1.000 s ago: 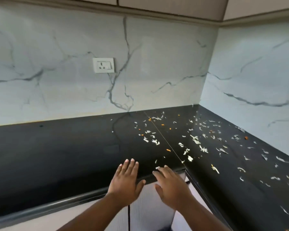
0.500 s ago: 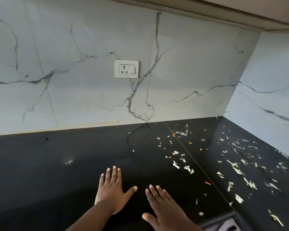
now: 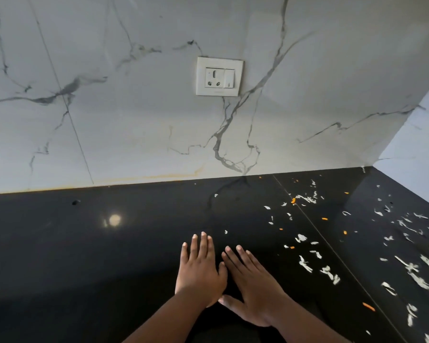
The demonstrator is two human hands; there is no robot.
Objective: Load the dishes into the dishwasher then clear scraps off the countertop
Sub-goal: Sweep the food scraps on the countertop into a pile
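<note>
Scraps (image 3: 305, 264) are lying scattered to the right across the black desk (image 3: 84, 256); the right hand (image 3: 255, 290) is sitting nearer them, beside the left hand (image 3: 200, 271), both flat with fingers (image 3: 203, 243) straight, holding nothing.

Both hands flat on the countertop (image 3: 89, 256), left hand (image 3: 200, 271) just beside the right hand (image 3: 254, 284), thumbs close together. Scraps (image 3: 328, 272) lie scattered to the right of the hands, spreading back toward the corner. Behind it all the wall (image 3: 124, 134), with a socket (image 3: 219, 76) above the hands
</note>
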